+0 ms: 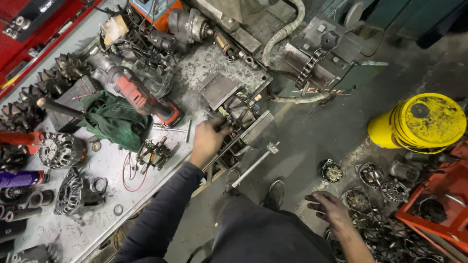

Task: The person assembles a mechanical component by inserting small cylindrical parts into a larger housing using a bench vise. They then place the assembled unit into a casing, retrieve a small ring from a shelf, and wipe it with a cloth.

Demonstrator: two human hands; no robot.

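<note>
From the head view, the left hand [208, 138] was closed around a small dark part [225, 127] (hard to make out) at the bench vise [246, 122]. The right hand [330, 208] hung spread and empty above alternator parts [358, 198] on the floor.

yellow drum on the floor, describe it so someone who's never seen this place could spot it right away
Look off the workbench to the dark floor on the right side of the view. Just above the orange crate lies the yellow drum, tipped with its round end facing the camera. It is the only bright yellow thing there, smeared with black grime.
</note>
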